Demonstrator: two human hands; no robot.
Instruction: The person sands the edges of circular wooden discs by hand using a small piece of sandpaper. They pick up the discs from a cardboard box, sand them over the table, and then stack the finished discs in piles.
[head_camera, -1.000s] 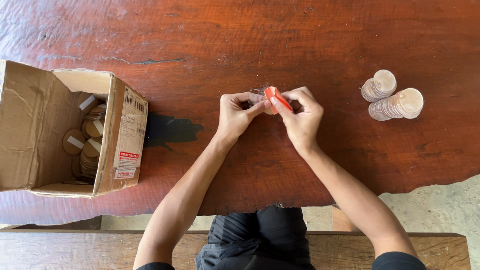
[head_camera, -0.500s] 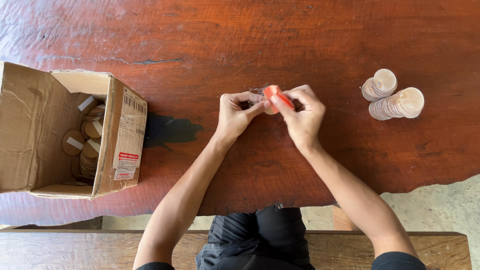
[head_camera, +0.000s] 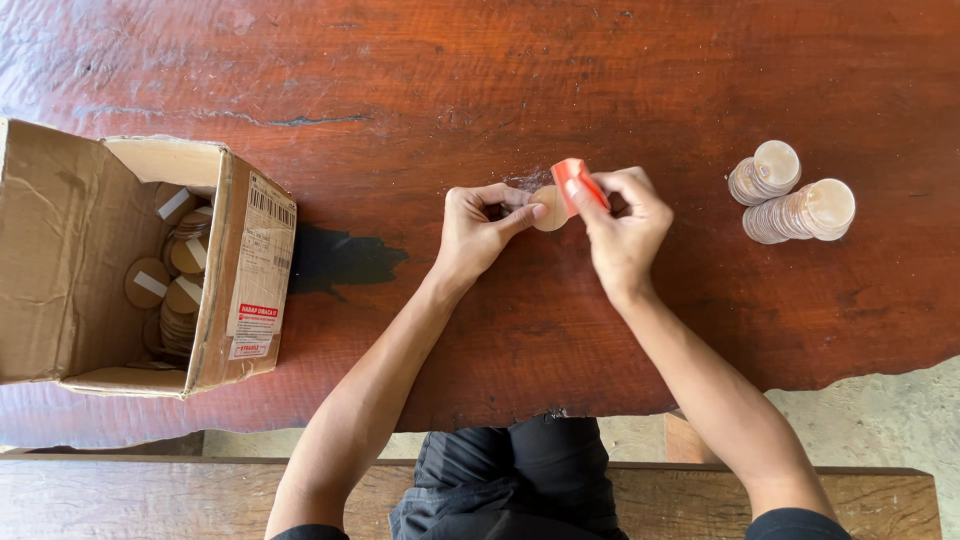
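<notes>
Now the left hand (head_camera: 478, 228) pinches a round wooden disc (head_camera: 549, 209), more in sight than before, the right hand (head_camera: 622, 226) pinching an orange tool (head_camera: 577, 183) against it

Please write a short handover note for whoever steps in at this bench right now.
Left hand: pinches a small round wooden disc by its edge.
Right hand: holds a small orange tool against that disc.
Two stacks of discs lie on their sides on the wooden table, right of the hands.
An open cardboard box at the left holds more discs, some bearing white strips.
Which pile is finished cannot be told.
</notes>
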